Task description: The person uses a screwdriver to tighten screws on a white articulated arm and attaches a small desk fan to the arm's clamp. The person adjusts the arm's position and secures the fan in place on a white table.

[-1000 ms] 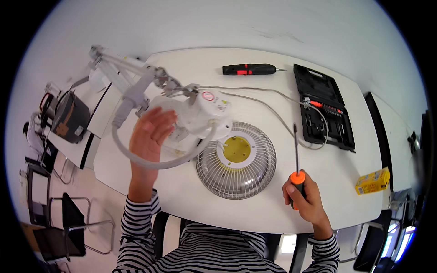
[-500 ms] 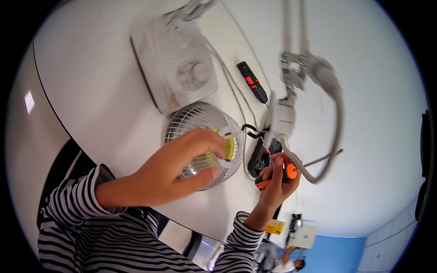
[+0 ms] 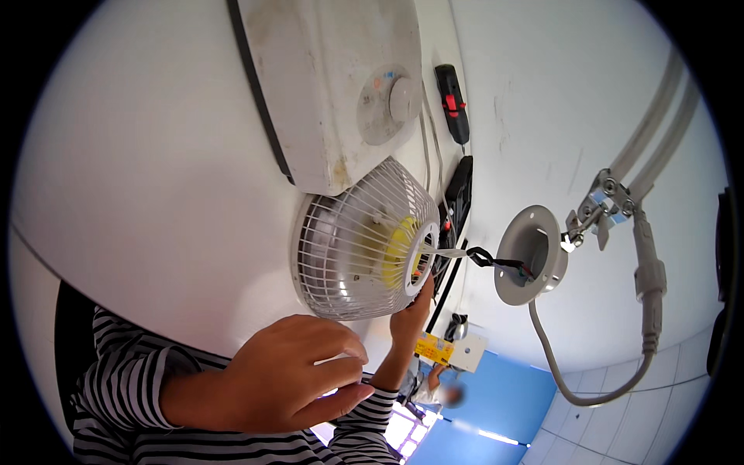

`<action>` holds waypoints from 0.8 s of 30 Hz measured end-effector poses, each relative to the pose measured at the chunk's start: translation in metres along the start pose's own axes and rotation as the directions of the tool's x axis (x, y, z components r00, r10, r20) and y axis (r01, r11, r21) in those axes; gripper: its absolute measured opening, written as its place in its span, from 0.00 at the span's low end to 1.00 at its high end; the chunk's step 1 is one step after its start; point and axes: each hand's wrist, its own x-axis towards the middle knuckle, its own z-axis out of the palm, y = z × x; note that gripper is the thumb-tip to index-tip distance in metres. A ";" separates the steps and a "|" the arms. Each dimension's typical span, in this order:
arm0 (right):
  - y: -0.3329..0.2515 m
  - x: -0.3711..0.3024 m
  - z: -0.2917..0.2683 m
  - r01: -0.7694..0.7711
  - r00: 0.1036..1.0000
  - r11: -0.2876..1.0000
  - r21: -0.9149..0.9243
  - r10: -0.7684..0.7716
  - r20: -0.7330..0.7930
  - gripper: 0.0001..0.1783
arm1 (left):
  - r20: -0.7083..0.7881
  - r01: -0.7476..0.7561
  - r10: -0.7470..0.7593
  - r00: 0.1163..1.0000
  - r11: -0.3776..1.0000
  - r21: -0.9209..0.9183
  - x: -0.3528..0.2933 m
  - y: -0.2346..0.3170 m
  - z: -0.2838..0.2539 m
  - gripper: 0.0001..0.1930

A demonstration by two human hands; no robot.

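Observation:
My left hand [image 3: 287,380] hovers just below a round white wire cage [image 3: 360,248], fingers bent and the thumb apart, holding nothing. Inside the cage are a shiny metal dish and a yellow part [image 3: 401,252]. Wires [image 3: 446,253] run from its ring-shaped collar [image 3: 422,263], through a black sleeve, into a cup-shaped grey housing [image 3: 531,256] hanging on a jointed arm. My right hand [image 3: 415,314] reaches behind the collar, its fingers mostly hidden by the cage. A bit of orange shows there, but what the hand grips is out of sight.
A stained off-white box with a dial [image 3: 341,93] stands against the cage. Beyond it lie a black-and-red pen-shaped tool [image 3: 452,105], a black case [image 3: 459,190] and grey cables. A looped hose [image 3: 589,399] hangs at right. Another person [image 3: 434,387] sits farther off, near a yellow box [image 3: 434,349].
My left hand has drawn back from the collar. My right hand, which held an orange-and-black screwdriver, has moved behind the cage. The view has shifted, showing the housing's open side.

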 end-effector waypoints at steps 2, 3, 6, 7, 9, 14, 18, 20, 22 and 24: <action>-0.008 -0.002 0.003 0.044 0.999 0.999 -0.005 -0.044 0.018 0.32 | 0.011 0.035 -0.034 0.999 0.999 -0.020 0.004 -0.001 -0.001 0.07; -0.007 -0.002 0.005 0.061 0.998 0.997 -0.047 -0.060 0.026 0.33 | 0.015 0.048 -0.047 0.999 0.999 -0.024 0.005 -0.004 -0.001 0.07; -0.012 -0.001 0.006 0.048 0.998 0.986 -0.161 -0.039 0.059 0.34 | 0.014 0.076 -0.076 0.997 0.997 -0.020 0.007 -0.011 -0.001 0.06; -0.014 -0.001 0.007 0.056 0.997 0.980 -0.190 -0.044 0.063 0.34 | 0.027 0.087 -0.087 0.996 0.996 -0.036 0.009 -0.013 -0.001 0.06; -0.017 -0.001 0.009 0.068 0.996 0.968 -0.242 -0.054 0.065 0.34 | 0.061 0.105 -0.102 0.993 0.993 -0.059 0.011 -0.016 -0.001 0.05; -0.018 -0.007 0.013 -0.030 0.997 0.975 -0.219 0.044 0.059 0.31 | 0.158 0.161 -0.147 0.976 0.984 -0.076 0.014 -0.016 -0.007 0.04; -0.028 -0.001 0.003 -0.017 0.999 0.975 -0.223 0.027 0.042 0.30 | 0.114 0.077 -0.074 0.991 0.997 -0.024 0.013 -0.017 -0.008 0.05; -0.033 0.002 -0.010 0.049 0.998 0.971 -0.234 -0.059 -0.037 0.29 | 0.082 0.035 -0.036 0.996 0.999 0.005 0.012 -0.016 -0.010 0.06; -0.034 0.010 -0.031 0.106 0.990 0.985 -0.138 -0.118 -0.075 0.30 | 0.074 0.007 -0.012 0.997 0.997 0.074 0.015 -0.012 -0.012 0.06; -0.054 0.025 -0.042 0.167 0.984 0.966 0.197 -0.151 -0.095 0.39 | 0.061 -0.022 0.012 0.998 0.986 0.165 0.020 -0.010 -0.014 0.08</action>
